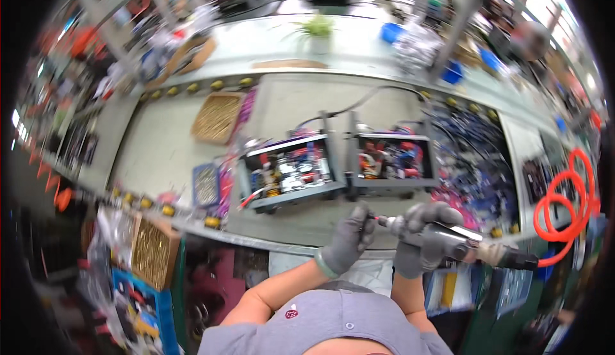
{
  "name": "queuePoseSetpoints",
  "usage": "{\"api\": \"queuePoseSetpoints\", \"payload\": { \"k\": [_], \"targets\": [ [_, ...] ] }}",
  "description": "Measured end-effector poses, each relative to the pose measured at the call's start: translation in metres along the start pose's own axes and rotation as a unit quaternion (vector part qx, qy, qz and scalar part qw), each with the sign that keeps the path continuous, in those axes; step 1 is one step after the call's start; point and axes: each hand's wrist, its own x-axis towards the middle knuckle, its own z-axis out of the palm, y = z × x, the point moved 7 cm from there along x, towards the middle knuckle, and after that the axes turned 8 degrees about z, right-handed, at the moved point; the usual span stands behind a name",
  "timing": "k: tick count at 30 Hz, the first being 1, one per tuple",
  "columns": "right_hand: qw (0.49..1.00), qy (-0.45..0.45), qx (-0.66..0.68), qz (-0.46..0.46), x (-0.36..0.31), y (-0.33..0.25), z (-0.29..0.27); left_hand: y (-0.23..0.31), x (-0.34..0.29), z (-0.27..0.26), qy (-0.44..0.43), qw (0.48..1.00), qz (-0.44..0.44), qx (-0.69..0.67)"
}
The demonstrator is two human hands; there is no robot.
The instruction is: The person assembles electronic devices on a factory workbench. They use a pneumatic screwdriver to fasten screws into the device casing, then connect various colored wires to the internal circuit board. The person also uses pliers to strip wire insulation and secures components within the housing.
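Both my hands wear grey gloves at the near edge of the workbench point(288, 227). My right hand point(424, 238) grips a metal pneumatic screwdriver point(448, 234) held roughly level, its bit pointing left. My left hand point(351, 236) pinches the tip of that bit with its fingers closed; whether a screw is there is too small to tell. An orange coiled air hose point(564, 204) runs off the tool's rear to the right. Just beyond my hands stand two open grey metal chassis, a left one point(288, 172) and a right one point(392, 163), both showing coloured wiring and boards inside.
A box of brass-coloured parts point(216, 116) lies at the back left, a small blue tray point(206, 185) near the left chassis. A pile of dark cables point(471, 156) fills the right side. A carton of brass parts point(152, 252) sits below the bench's left edge. A potted plant point(317, 31) stands far back.
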Motion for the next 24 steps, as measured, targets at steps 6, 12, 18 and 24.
{"api": "queuePoseSetpoints", "payload": {
  "k": [6,12,18,24],
  "targets": [
    [0.983,-0.065,0.096,0.142,0.030,0.055,0.038,0.027,-0.019,-0.024,-0.042,0.996,-0.056,-0.056],
    [0.920,-0.019,0.226,0.320,0.069,0.132,0.040,0.140,-0.075,-0.061,-0.041,0.908,0.038,0.416],
    [0.884,-0.069,0.229,0.401,0.049,0.196,0.060,0.275,-0.041,-0.074,0.199,0.615,0.315,0.695],
    [0.868,-0.116,0.208,0.436,0.042,0.192,0.070,0.272,0.005,-0.078,0.059,0.598,0.286,0.747]
  ]
}}
